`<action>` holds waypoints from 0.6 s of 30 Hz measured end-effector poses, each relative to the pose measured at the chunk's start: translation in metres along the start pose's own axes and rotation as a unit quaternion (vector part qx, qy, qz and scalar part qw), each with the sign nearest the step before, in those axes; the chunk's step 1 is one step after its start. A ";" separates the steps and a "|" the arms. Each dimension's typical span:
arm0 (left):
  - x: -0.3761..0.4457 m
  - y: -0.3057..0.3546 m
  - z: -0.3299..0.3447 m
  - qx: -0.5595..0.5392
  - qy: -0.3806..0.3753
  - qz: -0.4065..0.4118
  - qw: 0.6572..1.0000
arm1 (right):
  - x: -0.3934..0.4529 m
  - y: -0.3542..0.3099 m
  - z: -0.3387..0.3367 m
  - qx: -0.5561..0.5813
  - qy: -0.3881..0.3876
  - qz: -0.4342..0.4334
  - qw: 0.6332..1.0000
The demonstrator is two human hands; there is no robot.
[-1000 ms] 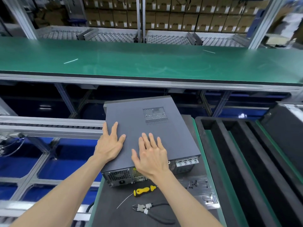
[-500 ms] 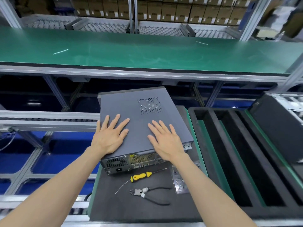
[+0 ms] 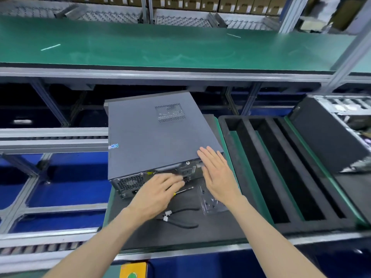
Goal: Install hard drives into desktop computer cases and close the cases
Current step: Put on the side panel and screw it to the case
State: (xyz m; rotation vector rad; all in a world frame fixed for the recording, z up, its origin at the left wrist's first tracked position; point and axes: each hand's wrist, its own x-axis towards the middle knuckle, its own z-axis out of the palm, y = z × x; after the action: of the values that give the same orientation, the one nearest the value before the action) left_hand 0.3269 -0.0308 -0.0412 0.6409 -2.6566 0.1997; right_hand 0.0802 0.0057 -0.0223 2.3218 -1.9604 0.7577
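A grey desktop case lies flat on the black mat, its side panel on top and its rear panel facing me. My right hand rests with straight fingers on the case's near right corner. My left hand is blurred and hovers low in front of the rear panel, fingers stretched toward it. It covers the handle of the yellow screwdriver, of which only the shaft and a bit of yellow show. No hard drive is visible.
Black pliers and a clear plastic tray lie on the mat near me. A black foam tray with long slots sits to the right, with another, open case beyond it. A green conveyor belt runs behind.
My left hand has left the top panel and dropped to the rear panel, over the screwdriver. My right hand has slid to the near right corner.
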 end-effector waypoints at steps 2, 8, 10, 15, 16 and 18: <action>0.001 0.015 0.016 -0.017 -0.071 -0.051 0.996 | -0.016 0.008 -0.007 0.016 -0.012 0.025 0.999; 0.031 0.035 0.045 0.004 -0.285 -0.236 0.929 | -0.065 0.046 -0.011 0.099 -0.032 0.239 0.965; 0.036 0.038 0.052 0.009 -0.286 -0.267 0.920 | -0.074 0.057 -0.013 0.121 -0.025 0.276 0.953; 0.045 0.057 0.057 -0.032 -0.206 -0.293 0.933 | -0.084 0.068 -0.007 0.187 -0.016 0.326 0.927; 0.052 0.063 0.055 -0.056 -0.164 -0.293 0.940 | -0.085 0.068 -0.006 0.200 -0.029 0.325 0.924; 0.075 0.077 0.048 -0.135 -0.081 -0.321 0.934 | -0.084 0.063 -0.005 0.252 -0.069 0.309 0.914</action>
State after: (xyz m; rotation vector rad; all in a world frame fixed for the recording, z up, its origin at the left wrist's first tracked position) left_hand 0.2132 -0.0039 -0.0574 1.4214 -2.3944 -0.4119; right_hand 0.0113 0.0716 -0.0678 1.9770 -2.9140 1.2949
